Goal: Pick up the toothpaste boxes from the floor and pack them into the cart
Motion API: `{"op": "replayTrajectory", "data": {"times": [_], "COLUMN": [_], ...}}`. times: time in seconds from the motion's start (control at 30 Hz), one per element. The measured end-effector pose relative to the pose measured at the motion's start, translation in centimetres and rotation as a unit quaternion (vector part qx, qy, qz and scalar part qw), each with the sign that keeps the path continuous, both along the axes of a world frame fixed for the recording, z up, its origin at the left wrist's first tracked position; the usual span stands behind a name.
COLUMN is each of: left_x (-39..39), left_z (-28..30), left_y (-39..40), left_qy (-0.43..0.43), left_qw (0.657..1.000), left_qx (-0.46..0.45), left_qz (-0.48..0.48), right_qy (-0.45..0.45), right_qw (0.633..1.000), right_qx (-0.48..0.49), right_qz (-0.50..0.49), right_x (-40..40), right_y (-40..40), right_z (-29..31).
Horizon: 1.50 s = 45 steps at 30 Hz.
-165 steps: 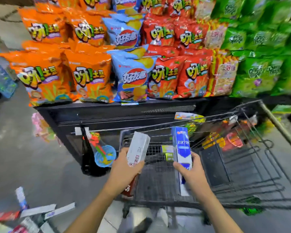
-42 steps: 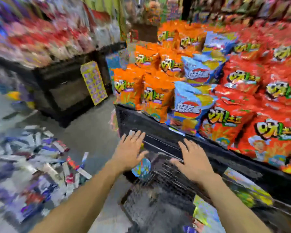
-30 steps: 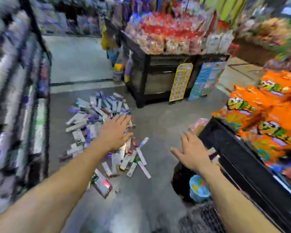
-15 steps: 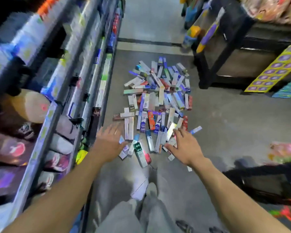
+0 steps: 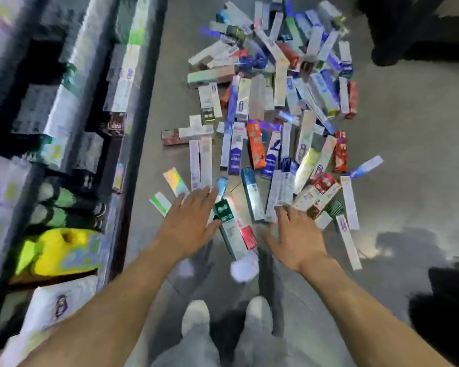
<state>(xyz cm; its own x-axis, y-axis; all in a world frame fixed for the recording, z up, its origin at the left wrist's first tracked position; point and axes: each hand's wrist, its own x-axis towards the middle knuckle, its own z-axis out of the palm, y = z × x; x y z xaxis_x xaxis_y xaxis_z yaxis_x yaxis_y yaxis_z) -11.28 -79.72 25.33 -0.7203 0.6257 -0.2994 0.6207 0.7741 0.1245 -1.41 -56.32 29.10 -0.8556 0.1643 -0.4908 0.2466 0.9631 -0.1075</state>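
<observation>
Both hands reach down over the near edge of a heap of toothpaste boxes (image 5: 270,115) scattered on the grey floor (image 5: 408,128). The heap spreads from the centre of the view toward twelve and one o'clock, with boxes lying flat at many angles, some overlapping.

The left hand (image 5: 188,223) is palm down, its fingers (image 5: 196,197) straight and spread, grasping nothing. Its fingertips sit over the near ends of a pale box pair (image 5: 200,162) and beside a holographic box (image 5: 174,181) at about eleven o'clock from the hand. Whether the hand touches any box cannot be told because of blur.

The right hand (image 5: 294,239) is likewise palm down with released, extended fingers, holding nothing. Its fingertips lie at the near ends of white boxes at its twelve o'clock.

Between the two hands lies a green-topped box (image 5: 227,221) beside a red-ended box (image 5: 247,234), both pointing toward the person. An orange box (image 5: 256,144) lies deeper in the heap, at twelve o'clock from the gap between the hands.

At nine o'clock stands a store shelf (image 5: 64,128) with stocked goods, including a yellow pack (image 5: 59,250). The person's light shoes (image 5: 196,316) and grey trousers show at six o'clock.
</observation>
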Motion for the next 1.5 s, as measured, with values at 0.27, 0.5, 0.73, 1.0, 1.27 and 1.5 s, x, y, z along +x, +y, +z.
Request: {"op": "replayTrajectory", "data": {"times": [0.27,0.5,0.73,1.0,1.27,1.5], "left_x": [-1.3,-2.2,0.3,5.2,4.6,3.2], "left_z": [-26.8,-32.6,-31.0,-33.0,-35.0,-33.3], "left_y": [-0.5,-1.1,-2.1,4.0,5.6,5.4], "left_qy": [0.093,0.131,0.103,-0.269,-0.448,-0.440], "left_qw": [0.991,0.984,0.979,0.852,0.584,0.557], "left_qx": [0.094,0.118,0.175,0.293,0.489,0.518], "left_qz": [-0.033,-0.036,0.010,0.341,0.467,0.477], "right_qy": [0.052,0.157,0.089,0.064,0.054,0.039], "right_qw": [0.997,0.984,0.989,0.920,0.845,0.640], "right_qx": [0.028,0.061,-0.094,-0.288,-0.411,-0.599], "right_qz": [0.047,0.062,-0.071,-0.258,-0.337,-0.479], "right_x": [-0.8,-2.2,-1.5,-1.5,-1.1,-1.5], "right_y": [-0.1,-0.4,-2.3,-3.1,-3.6,-4.3], "right_z": [-28.0,-33.6,-32.8,-34.7,-35.4,-33.5]}}
